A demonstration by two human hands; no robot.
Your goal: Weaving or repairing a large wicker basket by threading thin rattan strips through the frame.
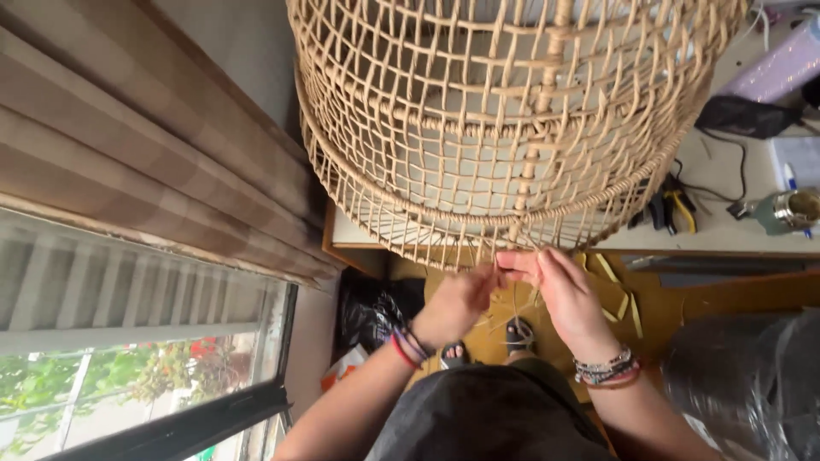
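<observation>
Woven rattan basket frame (512, 119), open lattice, fills the upper centre; it stands on the pale bench (726, 171) with its lower rim overhanging the near edge, which puts the unfinished rim within reach of both hands. Window and striped curtain (128, 154) lie at 9 o'clock. A clear plastic-wrapped bundle (752, 384) sits at 4 o'clock. Pliers with yellow handles (675, 209) and a small metal cup (790, 209) rest on the bench at 3 o'clock, apart from the work. Cut yellowish strips (619, 299) lie on the floor below the rim. The left hand (457, 303), wrist banded, has its fingers drawn together, pinching a thin rattan strand (512, 299) at the rim's lowest point, at 6 o'clock of the basket. The right hand (568, 299), with beaded bracelets, meets it just beside; its fingers press together on the same strand end, the 2 hands touching at the fingertips
</observation>
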